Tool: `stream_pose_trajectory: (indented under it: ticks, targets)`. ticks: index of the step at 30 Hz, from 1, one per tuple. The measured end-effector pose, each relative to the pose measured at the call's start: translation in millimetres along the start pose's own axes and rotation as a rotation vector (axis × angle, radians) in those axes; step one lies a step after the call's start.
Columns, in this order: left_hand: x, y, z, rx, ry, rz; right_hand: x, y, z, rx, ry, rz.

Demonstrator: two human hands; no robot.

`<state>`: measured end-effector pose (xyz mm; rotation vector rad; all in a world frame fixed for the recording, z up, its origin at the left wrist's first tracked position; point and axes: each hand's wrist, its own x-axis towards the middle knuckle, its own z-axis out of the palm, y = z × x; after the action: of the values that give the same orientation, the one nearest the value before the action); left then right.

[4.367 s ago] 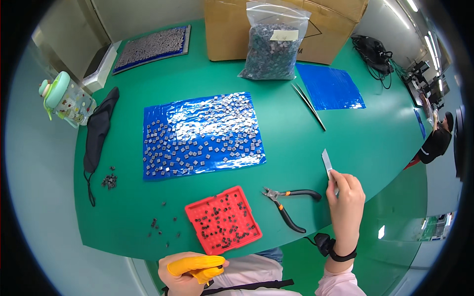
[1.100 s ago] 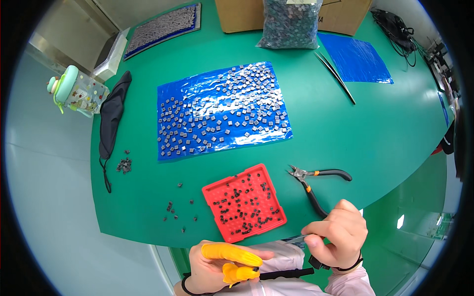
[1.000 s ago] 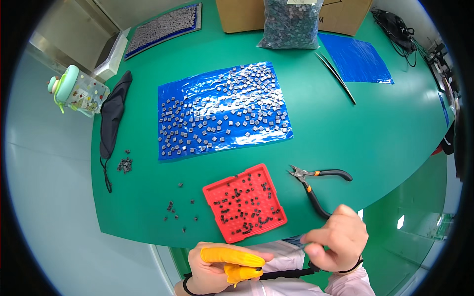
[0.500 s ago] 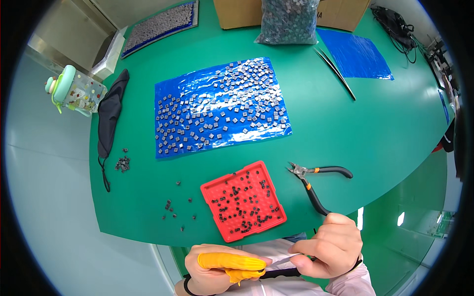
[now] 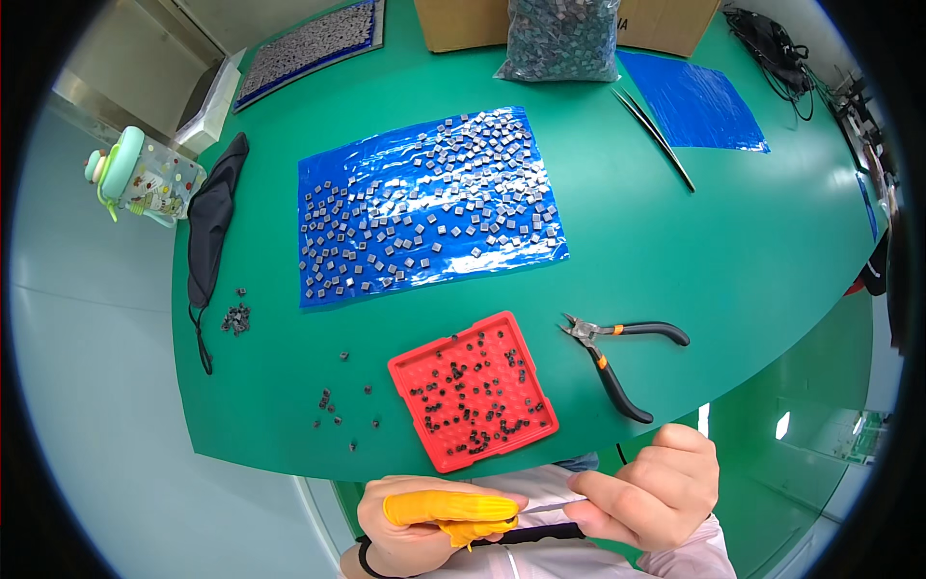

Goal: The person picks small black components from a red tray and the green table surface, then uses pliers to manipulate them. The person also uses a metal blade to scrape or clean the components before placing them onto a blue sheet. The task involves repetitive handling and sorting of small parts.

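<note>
My left hand [image 5: 410, 526], with yellow finger cots [image 5: 453, 507] on its fingers, is closed at the lower edge. A small dark piece [image 5: 511, 521] shows at its fingertips. My right hand [image 5: 651, 487] pinches a thin, pale, pointed tool [image 5: 550, 507] whose tip reaches the left fingertips; its exact kind is hard to make out. Just beyond my hands lies a red tray [image 5: 439, 359] scattered with small black parts [image 5: 463, 388]. Side cutters [image 5: 585, 330] with black and orange handles rest, jaws apart, on the table to the right of the tray.
A blue film sheet [image 5: 386, 275] bears many small grey square pieces. Loose dark bits [image 5: 234, 318] lie left of the tray. A black mask [image 5: 214, 222], a bottle [image 5: 154, 179], metal tweezers [image 5: 656, 140], another blue sheet [image 5: 694, 101], a filled bag [image 5: 559, 39] and cardboard boxes [image 5: 666, 24] surround it.
My right hand has shifted slightly right and up, with its fingers less curled over the thin tool. My left hand keeps nearly the same pose. The whole view has moved a little.
</note>
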<state>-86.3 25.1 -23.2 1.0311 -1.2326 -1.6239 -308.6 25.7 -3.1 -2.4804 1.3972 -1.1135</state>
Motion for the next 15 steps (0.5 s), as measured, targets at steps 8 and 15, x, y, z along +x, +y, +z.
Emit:
stream_pose_trajectory:
  ticks: [8, 15]
  targets:
    - [-0.1, -5.2, 1.5, 0.02, 0.012, 0.065, -1.5, 3.6, 0.0, 0.252, -0.129, 0.178]
    - [3.9, -7.4, -0.2, 0.137, -0.027, 0.172, -0.7, 2.9, 1.2, 0.44, -0.175, 0.376]
